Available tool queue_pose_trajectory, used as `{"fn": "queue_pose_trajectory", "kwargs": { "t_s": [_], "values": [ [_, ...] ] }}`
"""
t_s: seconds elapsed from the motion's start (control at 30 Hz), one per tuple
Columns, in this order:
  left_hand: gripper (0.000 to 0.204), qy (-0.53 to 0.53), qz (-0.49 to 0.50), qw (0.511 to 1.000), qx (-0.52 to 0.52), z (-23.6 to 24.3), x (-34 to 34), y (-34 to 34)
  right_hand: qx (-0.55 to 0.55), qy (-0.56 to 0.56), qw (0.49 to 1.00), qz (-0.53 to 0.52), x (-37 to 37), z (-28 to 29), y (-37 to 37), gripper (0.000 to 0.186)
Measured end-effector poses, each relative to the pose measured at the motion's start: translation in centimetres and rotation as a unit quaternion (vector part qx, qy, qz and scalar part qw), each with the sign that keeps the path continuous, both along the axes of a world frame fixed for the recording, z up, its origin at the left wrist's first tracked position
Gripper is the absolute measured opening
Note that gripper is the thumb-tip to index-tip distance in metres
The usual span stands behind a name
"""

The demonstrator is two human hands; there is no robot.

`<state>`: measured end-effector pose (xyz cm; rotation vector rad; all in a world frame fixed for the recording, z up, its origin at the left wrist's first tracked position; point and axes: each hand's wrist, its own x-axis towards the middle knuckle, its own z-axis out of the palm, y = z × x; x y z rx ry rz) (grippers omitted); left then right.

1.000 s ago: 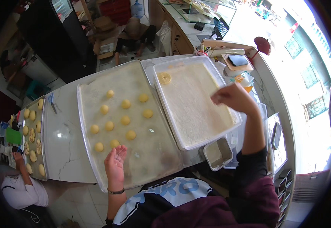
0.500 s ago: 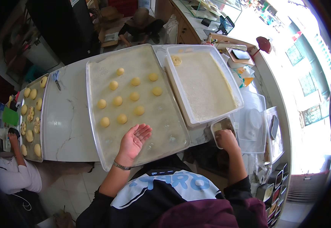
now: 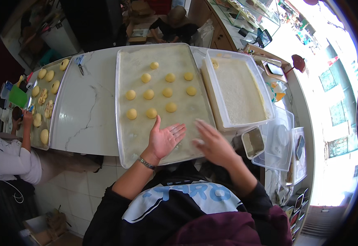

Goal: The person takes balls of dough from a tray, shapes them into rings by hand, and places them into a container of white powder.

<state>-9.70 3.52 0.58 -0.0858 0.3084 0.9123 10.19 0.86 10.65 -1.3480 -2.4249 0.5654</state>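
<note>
My left hand [image 3: 166,139] is open over the near part of a large metal baking tray [image 3: 125,143], palm up and fingers stretched out. Nothing lies on its palm. To its right, my right hand [image 3: 216,145] is blurred by motion, its fingers extended and the thumb apart, with a whitish patch at the thumb tip. The two hands do not touch. Several round, pale yellow dough balls [image 3: 148,94] sit in loose rows on the tray's far and middle part, the closest just beyond my left thumb. A small rectangular metal tin [image 3: 253,142] stands right of my right hand.
A deep white plastic tub [image 3: 238,90] with a whitish layer stands against the tray's right side. Clear plastic lids [image 3: 279,139] lie beyond the tin. Scissors [image 3: 80,65] rest on the marble table [image 3: 88,102]. At left, a person [image 3: 14,158] handles another tray of shaped dough [image 3: 39,98].
My right hand has left the metal tin and swung left toward my left hand. My left hand stays palm up over the tray. The view has shifted, moving the table things rightward.
</note>
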Motion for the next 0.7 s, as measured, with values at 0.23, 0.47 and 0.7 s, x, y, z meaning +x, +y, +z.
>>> {"fn": "queue_pose_trajectory", "kwargs": {
  "t_s": [0.23, 0.47, 0.7],
  "values": [
    [0.093, 0.018, 0.128, 0.990, 0.063, 0.7, -4.3, -0.2, 0.119, -0.148, 0.981, 0.042, -5.9, -10.2, 9.0, 0.067],
    [0.071, 0.021, 0.232, 0.972, 0.014, 0.3, -8.4, -4.6, 0.069, -0.162, 0.983, 0.051, -7.0, -12.7, 10.6, 0.073],
    [0.062, 0.030, 0.249, 0.968, -0.033, -0.8, -8.8, -7.4, 0.107, -0.143, 0.983, 0.032, -6.9, -13.4, 11.0, 0.071]
  ]
}}
